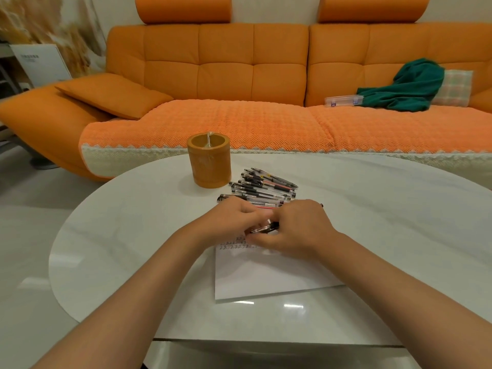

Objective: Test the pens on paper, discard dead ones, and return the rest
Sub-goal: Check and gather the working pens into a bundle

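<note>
While pinched at both ends, held crosswise just above the top of the paper [266, 278]: one pen [263, 229], long axis running left to right, dark end tipped slightly up toward the right hand [295, 230]. Curled round that dark end, fingers [263, 242] closed tight; gripped at the clear barrel end by the left hand [234, 217], likewise curled, with nothing else in either grip. Cannot tell whether cap or rubber grip sits under the right knuckles, nor which end carries the tip. Probably uncapping or recapping around a test stroke, judging by the rows of test marks [234, 245] directly beneath. Just beyond both hands, touching or nearly touching the left knuckles, a fanned pile of pens [263, 187], mostly lying left to right as well. Farther back and to the left, upright and open-mouthed, the holder [209, 163], nearer the left hand than the right. Plenty of blank sheet toward the body for more strokes; bare counter [386, 222] off to the right for rejects, well in from its edge.
</note>
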Demonstrator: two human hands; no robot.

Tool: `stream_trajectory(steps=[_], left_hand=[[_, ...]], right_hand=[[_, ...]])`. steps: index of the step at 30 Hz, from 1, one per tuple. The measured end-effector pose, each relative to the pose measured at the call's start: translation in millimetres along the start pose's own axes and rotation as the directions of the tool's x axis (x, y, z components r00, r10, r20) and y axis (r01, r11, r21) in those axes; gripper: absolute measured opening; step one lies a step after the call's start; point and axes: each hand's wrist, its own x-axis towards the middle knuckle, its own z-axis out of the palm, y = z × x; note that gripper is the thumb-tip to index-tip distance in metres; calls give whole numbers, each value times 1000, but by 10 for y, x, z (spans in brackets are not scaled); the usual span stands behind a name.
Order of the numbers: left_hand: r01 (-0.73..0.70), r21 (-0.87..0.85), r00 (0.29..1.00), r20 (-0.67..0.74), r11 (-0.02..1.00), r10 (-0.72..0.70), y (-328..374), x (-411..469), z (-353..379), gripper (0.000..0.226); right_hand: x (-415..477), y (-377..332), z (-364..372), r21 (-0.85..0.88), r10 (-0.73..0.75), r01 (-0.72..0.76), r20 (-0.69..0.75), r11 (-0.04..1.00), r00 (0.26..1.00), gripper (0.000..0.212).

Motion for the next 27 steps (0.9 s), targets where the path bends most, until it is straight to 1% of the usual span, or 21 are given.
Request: stream_trajectory(steps=[6, 9, 11, 14, 17, 20, 24, 27], left_hand=[[11, 30, 999, 31, 999, -12, 20, -27, -58, 28], [45, 58, 999, 20, 997, -46, 40, -38, -110, 30], [79, 104, 997, 12, 991, -81, 53, -37, -146, 27], [94, 154, 996, -22, 984, -92, 46, -40, -166, 22], [78, 118, 997, -29, 990, -75, 18, -56, -160, 20], [73, 50, 997, -26, 996, -72, 5, -89, -163, 16], [71, 17, 997, -14, 997, -71, -4, -128, -141, 15], [56, 24, 998, -38, 998, -55, 3, -132, -134, 13]], right_hand=[[-14, -70, 13, 5, 42, -42, -27, 999, 999, 68], [2, -116, 39, -3, 54, -54, -94, 999, 994, 71], [24, -140, 67, 26, 68, -65, -132, 998, 989, 72], [70, -128, 75, 29, 85, -82, -129, 996, 988, 75], [89, -131, 62, 3, 67, -67, -104, 998, 992, 80], [86, -176, 45, 21, 61, -58, -175, 998, 983, 73], [58, -215, 51, 12, 58, -57, -172, 998, 983, 69], [51, -214, 83, 27, 42, -38, -186, 999, 982, 66]])
